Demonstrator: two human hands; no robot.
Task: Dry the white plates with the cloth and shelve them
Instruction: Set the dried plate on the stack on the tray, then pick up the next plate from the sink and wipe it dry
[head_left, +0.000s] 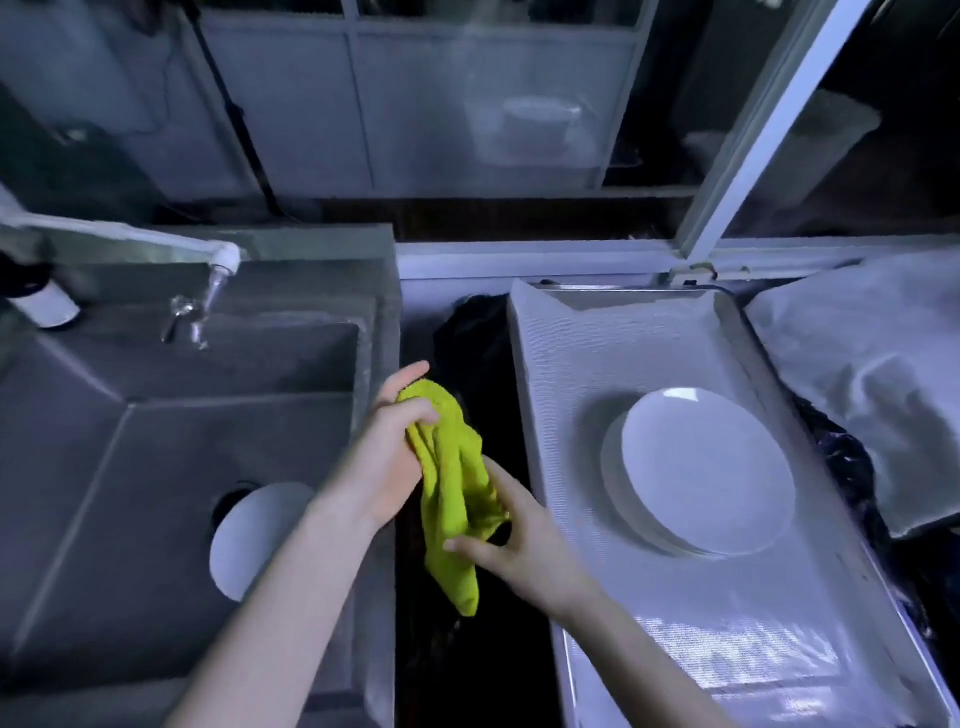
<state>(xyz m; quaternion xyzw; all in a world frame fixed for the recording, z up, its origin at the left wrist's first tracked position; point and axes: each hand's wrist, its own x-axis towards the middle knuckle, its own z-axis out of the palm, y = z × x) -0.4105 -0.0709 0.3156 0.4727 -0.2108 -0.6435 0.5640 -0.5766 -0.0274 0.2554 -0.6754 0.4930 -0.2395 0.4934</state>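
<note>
Centrally, the yellow-green cloth (449, 499) hung bunched over the dark gap (467, 665) between sink and tray. The left hand (384, 457) gripped its upper end, fingers curled round the fabric. The right hand (524, 545) pinched the lower folds between thumb and fingers.

Right of centre, a stack of white plates (706, 467) lay on the mesh-lined metal tray (561, 353), apart from both hands, with bare tray surface on every side. Another white plate (249, 540) lay in the grey sink (130, 441) at lower left, over the drain and partly hidden by the left forearm.

A tap (208, 296) jutted over the sink's far edge, with a bottle (47, 306) at far left. At the right edge of the frame a crumpled white sheet (872, 374) bordered the tray. Mesh cabinet doors (415, 104) ran along the top, blurred.
</note>
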